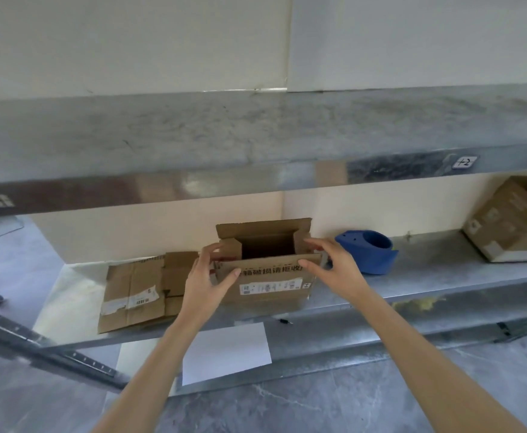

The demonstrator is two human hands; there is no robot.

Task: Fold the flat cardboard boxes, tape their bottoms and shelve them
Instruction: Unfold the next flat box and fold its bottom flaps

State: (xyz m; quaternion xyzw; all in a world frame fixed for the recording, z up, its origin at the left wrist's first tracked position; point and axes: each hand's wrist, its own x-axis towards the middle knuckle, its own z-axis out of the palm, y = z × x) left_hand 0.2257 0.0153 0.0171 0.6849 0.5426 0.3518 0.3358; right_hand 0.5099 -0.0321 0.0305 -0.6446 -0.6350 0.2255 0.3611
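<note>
An opened-up cardboard box (270,281) stands upright on the metal shelf (427,276), its top flaps up and its dark inside showing. My left hand (207,278) grips the box's left front corner, thumb on the front panel and fingers over the side flap. My right hand (334,260) grips the right front corner, thumb on the front flap and fingers over the top edge. A flat cardboard box (134,292) lies on the shelf just left of the standing one. A blue tape dispenser (368,250) sits on the shelf right behind my right hand.
Another folded cardboard box (512,220) lies tilted at the shelf's far right. An upper metal shelf (256,135) hangs over this one. A white sheet (224,351) lies on the lower level. A grey upright rail (52,348) slants at the left. Grey floor lies below.
</note>
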